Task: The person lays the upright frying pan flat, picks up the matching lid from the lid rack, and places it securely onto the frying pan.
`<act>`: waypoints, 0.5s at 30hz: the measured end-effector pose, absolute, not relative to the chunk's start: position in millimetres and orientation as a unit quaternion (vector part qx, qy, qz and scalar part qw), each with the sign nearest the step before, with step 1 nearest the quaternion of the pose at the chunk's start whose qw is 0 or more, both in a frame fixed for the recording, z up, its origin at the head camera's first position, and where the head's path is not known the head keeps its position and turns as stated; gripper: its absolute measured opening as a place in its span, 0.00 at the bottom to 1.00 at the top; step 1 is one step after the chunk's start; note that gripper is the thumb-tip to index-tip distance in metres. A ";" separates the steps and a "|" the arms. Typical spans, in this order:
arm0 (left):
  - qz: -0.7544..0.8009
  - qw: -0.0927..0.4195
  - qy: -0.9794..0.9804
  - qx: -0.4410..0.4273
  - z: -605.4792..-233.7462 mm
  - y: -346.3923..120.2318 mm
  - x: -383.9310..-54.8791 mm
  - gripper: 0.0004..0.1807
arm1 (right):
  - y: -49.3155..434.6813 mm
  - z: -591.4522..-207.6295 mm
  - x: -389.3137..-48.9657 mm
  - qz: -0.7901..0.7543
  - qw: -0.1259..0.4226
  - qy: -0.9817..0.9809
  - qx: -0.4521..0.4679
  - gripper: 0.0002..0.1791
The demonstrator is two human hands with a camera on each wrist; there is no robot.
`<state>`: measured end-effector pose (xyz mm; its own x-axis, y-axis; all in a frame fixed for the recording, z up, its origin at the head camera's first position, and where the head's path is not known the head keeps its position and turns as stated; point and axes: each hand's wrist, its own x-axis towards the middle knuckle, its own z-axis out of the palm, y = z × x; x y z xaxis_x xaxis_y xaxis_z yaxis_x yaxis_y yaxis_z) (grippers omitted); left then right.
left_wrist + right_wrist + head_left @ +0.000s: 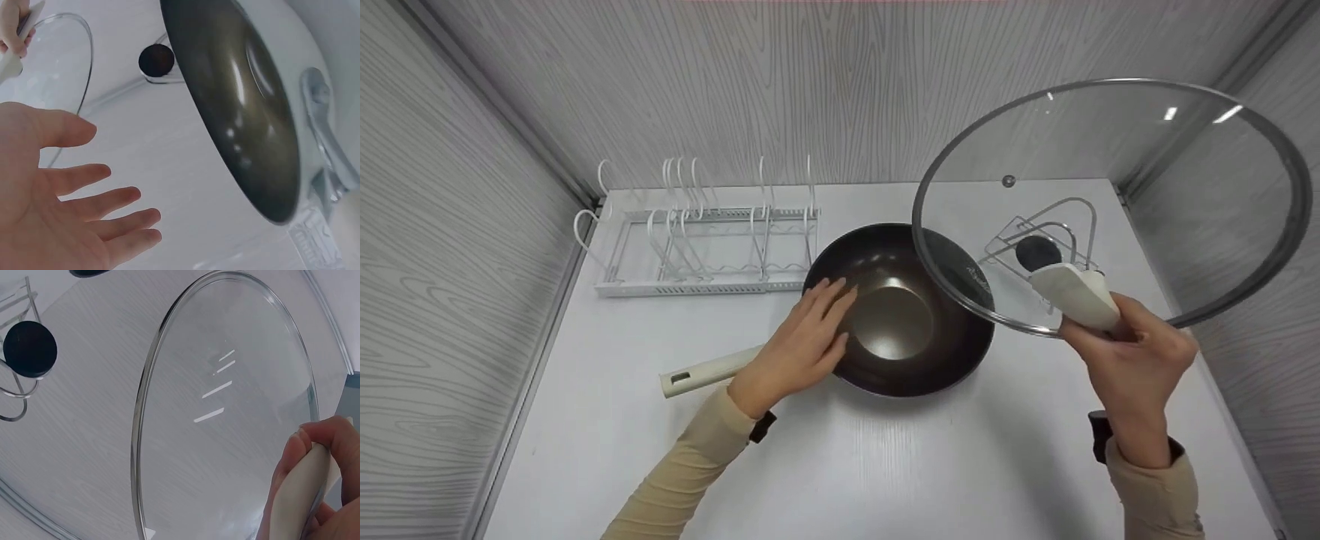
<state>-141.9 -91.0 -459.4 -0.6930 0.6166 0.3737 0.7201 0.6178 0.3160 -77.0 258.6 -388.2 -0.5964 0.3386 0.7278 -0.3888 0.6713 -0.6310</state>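
Observation:
A dark wok (885, 330) with a cream handle (709, 373) stands upright on the white table. My left hand (802, 337) is over the wok's left side in the head view. Its fingers are spread and fairly straight, and the left wrist view shows them holding nothing. Up at the right, my right hand (1140, 352) grips the cream handle of a large glass lid (1147, 165) with a metal rim. The lid is raised and tilted, apart from the wok in the left wrist view. In the right wrist view, fingers and thumb close round the lid handle (298, 495).
A white wire rack (701, 287) with upright hoops stands at the back left. Behind the lid, seen through its glass, is a metal wire stand (1072, 201) with a round black piece (30, 349) at it. Grey wood-grain panels (810, 90) border the table.

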 end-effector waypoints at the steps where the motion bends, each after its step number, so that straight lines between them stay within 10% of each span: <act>1: -0.225 0.118 -0.894 -0.370 -460.9 -94.4 -140.1 0.29 | 256.7 -388.2 -76.4 0.410 0.444 -0.797 0.019 0.11; 15: -0.174 0.119 -0.925 -0.316 -492.0 -149.7 -125.0 0.32 | 243.3 -403.2 -81.3 0.461 0.382 -0.799 0.053 0.20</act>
